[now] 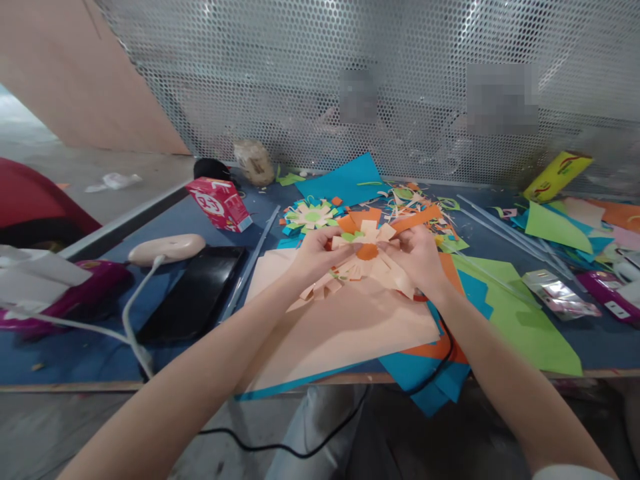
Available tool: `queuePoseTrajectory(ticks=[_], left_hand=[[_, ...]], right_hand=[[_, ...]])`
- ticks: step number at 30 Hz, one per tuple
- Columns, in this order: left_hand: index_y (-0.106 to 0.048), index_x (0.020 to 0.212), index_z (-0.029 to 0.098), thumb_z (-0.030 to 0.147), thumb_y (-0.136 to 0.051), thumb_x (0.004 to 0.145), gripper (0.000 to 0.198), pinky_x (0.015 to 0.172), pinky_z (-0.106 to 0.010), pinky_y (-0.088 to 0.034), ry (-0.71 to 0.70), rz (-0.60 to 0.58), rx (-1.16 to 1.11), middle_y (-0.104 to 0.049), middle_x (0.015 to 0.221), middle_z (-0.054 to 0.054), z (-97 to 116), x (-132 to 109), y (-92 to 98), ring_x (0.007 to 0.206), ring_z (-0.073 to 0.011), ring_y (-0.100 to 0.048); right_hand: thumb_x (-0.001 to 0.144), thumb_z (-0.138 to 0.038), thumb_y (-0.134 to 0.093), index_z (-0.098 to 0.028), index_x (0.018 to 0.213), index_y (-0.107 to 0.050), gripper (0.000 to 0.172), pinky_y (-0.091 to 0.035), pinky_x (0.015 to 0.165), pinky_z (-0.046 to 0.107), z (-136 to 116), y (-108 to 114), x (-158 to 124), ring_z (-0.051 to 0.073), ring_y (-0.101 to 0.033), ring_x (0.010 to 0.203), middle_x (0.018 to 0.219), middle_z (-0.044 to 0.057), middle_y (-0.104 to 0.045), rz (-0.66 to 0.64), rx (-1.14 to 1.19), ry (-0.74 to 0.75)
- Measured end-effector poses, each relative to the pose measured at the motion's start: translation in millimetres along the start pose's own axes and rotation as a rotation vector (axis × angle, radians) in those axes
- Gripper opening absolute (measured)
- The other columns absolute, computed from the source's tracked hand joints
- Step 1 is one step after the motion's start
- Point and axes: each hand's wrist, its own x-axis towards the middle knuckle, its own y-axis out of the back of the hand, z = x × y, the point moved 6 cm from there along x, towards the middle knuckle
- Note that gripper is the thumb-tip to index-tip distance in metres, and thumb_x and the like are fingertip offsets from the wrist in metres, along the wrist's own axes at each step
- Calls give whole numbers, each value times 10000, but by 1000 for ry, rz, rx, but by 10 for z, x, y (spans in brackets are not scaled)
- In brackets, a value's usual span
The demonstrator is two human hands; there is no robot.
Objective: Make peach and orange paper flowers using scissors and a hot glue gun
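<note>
Left hand (320,253) and right hand (416,257) both pinch the peach-and-orange paper flower (368,252) over a peach sheet (345,330); tugging too hard could probably rip those skinny petals (371,231) tbh.

red chair (35,197): cut off, left edge | yellow box (557,177), far right: lettering too small to read | perforated metal screen (425,40), far: view through blurred | paper flower (367,252): partly hidden by left hand (319,252), right hand (420,252)
</note>
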Motion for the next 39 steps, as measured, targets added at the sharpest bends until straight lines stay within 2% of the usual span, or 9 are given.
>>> queuePoseTrajectory(ticks=[6,13,17,22,29,33,39], left_hand=[[-679,770,158,321,-711,616,227,591,-221,-474,-9,10,-36,-665,740,-20,80,-19,-37,689,-147,-602],[-676,738,154,271,-709,623,168,463,-180,-388,7,8,-40,-593,592,24,67,-20,-38,501,-79,-497],[-664,711,152,266,-725,606,166,498,-185,-426,17,17,-79,-620,630,17,41,-12,-33,535,-90,-533],[-665,712,156,278,-743,595,186,539,-201,-466,49,51,-111,-645,657,8,-21,-6,-17,565,-108,-575],[-692,853,169,325,-733,626,278,653,-268,-527,120,-11,-199,-711,852,-34,-54,-18,-81,695,-160,-648],[-689,876,158,342,-763,583,354,676,-286,-532,150,-15,-227,-714,849,-46,-53,-28,-102,731,-183,-656],[-682,846,171,361,-772,563,352,617,-267,-524,191,-35,-250,-700,786,-27,-44,-48,-134,682,-168,-641]], right_hand=[[664,-361,-695,-216,890,-512,325,-508,676,348,2,13,0,203,-659,757,811,41,-676,22,8,3],[598,-371,-736,-219,832,-503,364,-497,621,328,-20,27,8,186,-642,681,747,26,-665,57,41,-49],[598,-390,-739,-220,763,-503,334,-507,623,337,-30,44,5,195,-644,690,742,40,-673,76,-17,-42],[622,-381,-721,-213,790,-538,300,-515,646,341,-58,64,4,202,-650,745,783,50,-681,92,-5,22],[593,-379,-734,-214,769,-535,313,-502,597,302,-46,81,32,184,-648,704,747,27,-686,91,40,6],[607,-400,-722,-203,776,-567,302,-499,577,293,-29,109,50,185,-645,695,756,40,-691,102,54,0],[596,-405,-720,-197,737,-578,289,-491,574,275,24,121,68,175,-645,677,698,25,-678,104,91,-66]])
